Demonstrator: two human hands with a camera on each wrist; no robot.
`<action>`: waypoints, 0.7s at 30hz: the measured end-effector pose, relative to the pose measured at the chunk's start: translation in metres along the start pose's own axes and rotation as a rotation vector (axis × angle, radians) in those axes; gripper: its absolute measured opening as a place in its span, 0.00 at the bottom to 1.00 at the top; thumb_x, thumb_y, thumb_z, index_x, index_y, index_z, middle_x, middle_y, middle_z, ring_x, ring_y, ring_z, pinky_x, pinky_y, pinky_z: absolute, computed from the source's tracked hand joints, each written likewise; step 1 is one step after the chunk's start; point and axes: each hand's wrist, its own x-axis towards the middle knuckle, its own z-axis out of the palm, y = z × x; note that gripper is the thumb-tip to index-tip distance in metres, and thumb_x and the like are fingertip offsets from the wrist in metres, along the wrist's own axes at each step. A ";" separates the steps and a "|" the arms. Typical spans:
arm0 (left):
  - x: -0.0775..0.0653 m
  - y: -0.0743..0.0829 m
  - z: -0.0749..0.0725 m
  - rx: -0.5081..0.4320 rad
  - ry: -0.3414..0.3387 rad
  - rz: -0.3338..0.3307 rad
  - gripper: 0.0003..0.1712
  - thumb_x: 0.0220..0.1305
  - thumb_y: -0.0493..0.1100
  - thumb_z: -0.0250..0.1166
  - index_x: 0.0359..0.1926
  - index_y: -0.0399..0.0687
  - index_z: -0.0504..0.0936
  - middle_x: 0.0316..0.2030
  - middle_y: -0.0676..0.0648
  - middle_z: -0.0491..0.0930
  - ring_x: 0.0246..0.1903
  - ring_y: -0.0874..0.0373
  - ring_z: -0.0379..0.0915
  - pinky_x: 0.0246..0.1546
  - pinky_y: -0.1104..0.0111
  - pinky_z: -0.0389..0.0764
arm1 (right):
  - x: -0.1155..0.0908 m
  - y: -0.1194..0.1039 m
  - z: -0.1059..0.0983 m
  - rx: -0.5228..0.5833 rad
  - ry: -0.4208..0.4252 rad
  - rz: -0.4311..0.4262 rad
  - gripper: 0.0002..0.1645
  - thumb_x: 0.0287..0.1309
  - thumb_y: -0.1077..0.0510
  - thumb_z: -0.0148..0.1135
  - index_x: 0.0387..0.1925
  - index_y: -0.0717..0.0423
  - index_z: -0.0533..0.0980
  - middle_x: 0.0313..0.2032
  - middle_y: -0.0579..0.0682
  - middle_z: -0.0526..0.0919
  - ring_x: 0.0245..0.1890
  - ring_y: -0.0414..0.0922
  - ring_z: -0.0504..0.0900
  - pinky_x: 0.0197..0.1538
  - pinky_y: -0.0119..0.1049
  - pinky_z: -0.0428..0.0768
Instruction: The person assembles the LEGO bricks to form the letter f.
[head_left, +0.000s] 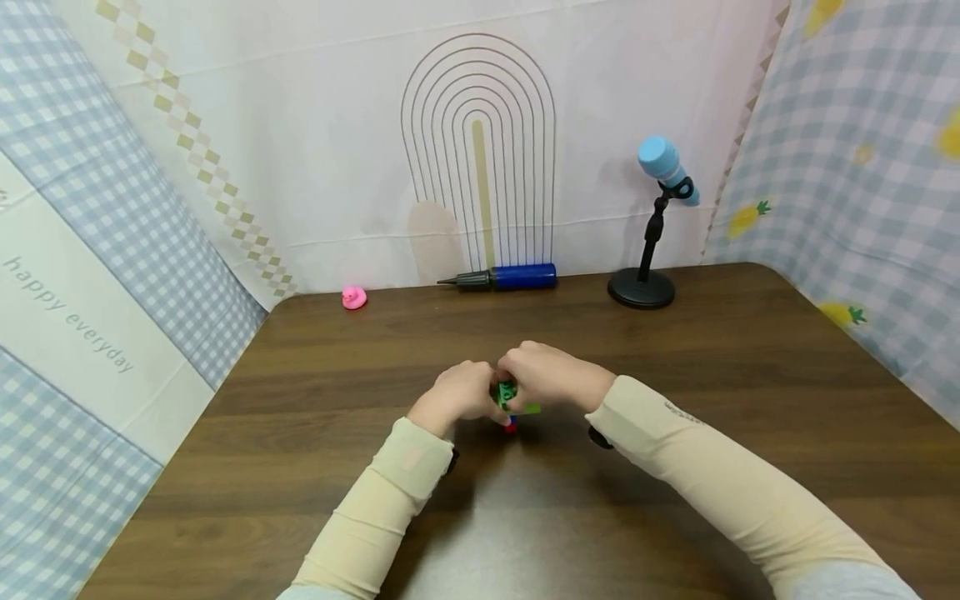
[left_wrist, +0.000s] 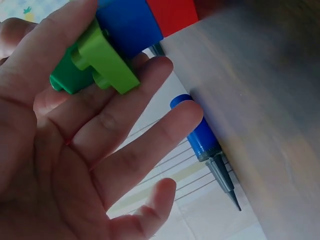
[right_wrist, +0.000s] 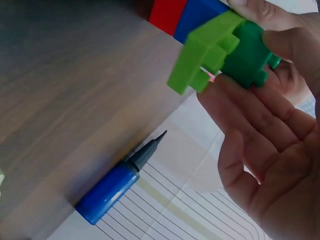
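Note:
My two hands meet over the middle of the table around a small stack of toy building bricks. A red brick (left_wrist: 175, 15) is at its bottom with a blue brick (left_wrist: 131, 25) above it. Over the blue one, a light green brick (right_wrist: 192, 60) sticks out to the side, and a dark green brick (right_wrist: 246, 55) tops the stack. My left hand (head_left: 467, 390) pinches the stack between thumb and fingers. My right hand (head_left: 551, 377) grips the dark green brick with thumb and fingertips. In the head view the fingers hide much of the stack.
Along the table's back edge lie a pink rubber duck (head_left: 354, 297) and a blue hand pump (head_left: 523, 277) with a dark nozzle. A light blue microphone (head_left: 660, 158) sits on a black stand (head_left: 641, 287) at the back right. A patterned cloth (head_left: 337, 125) hangs behind the wooden table (head_left: 300, 467).

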 end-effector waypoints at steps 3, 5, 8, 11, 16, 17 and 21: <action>-0.001 -0.005 0.000 -0.029 0.005 0.037 0.15 0.36 0.54 0.72 0.25 0.58 0.77 0.19 0.57 0.72 0.20 0.61 0.65 0.21 0.68 0.67 | 0.003 0.000 -0.001 0.015 -0.027 -0.001 0.05 0.37 0.62 0.63 0.22 0.55 0.75 0.17 0.42 0.73 0.15 0.36 0.65 0.20 0.28 0.67; -0.003 -0.007 -0.003 -0.056 0.013 0.051 0.13 0.36 0.53 0.72 0.23 0.58 0.78 0.17 0.58 0.72 0.19 0.61 0.64 0.21 0.68 0.67 | 0.005 0.001 -0.002 0.030 -0.047 0.019 0.05 0.38 0.61 0.64 0.23 0.55 0.75 0.17 0.42 0.73 0.16 0.36 0.67 0.21 0.28 0.69; -0.005 -0.006 -0.008 -0.078 0.026 0.063 0.11 0.38 0.52 0.71 0.22 0.58 0.78 0.17 0.59 0.73 0.18 0.62 0.65 0.21 0.69 0.67 | 0.006 0.002 -0.003 0.049 -0.065 0.044 0.06 0.39 0.60 0.66 0.24 0.55 0.76 0.18 0.42 0.74 0.17 0.36 0.69 0.23 0.28 0.70; -0.006 -0.005 -0.012 -0.079 0.027 0.066 0.10 0.38 0.51 0.71 0.21 0.57 0.79 0.16 0.60 0.74 0.19 0.62 0.66 0.22 0.69 0.67 | 0.007 0.002 -0.003 0.058 -0.074 0.038 0.07 0.40 0.60 0.67 0.24 0.55 0.77 0.18 0.41 0.75 0.17 0.36 0.68 0.23 0.29 0.70; -0.006 -0.003 -0.012 -0.068 0.027 0.064 0.10 0.37 0.51 0.72 0.19 0.56 0.79 0.14 0.60 0.73 0.17 0.63 0.64 0.20 0.71 0.66 | 0.008 0.003 0.000 0.054 -0.073 0.005 0.06 0.40 0.59 0.67 0.24 0.56 0.78 0.18 0.41 0.74 0.17 0.36 0.68 0.23 0.28 0.70; -0.006 -0.003 -0.011 -0.070 0.029 0.067 0.10 0.37 0.50 0.72 0.18 0.56 0.79 0.13 0.59 0.72 0.16 0.63 0.64 0.19 0.71 0.66 | 0.007 0.003 0.000 0.054 -0.070 0.003 0.06 0.40 0.59 0.67 0.23 0.56 0.77 0.18 0.41 0.74 0.16 0.36 0.68 0.23 0.28 0.70; -0.006 0.000 -0.011 -0.064 0.034 0.072 0.11 0.37 0.49 0.72 0.15 0.54 0.78 0.11 0.59 0.70 0.15 0.62 0.62 0.17 0.72 0.64 | 0.006 0.004 0.001 0.060 -0.056 0.008 0.06 0.40 0.59 0.67 0.21 0.55 0.76 0.17 0.41 0.74 0.16 0.36 0.67 0.22 0.28 0.69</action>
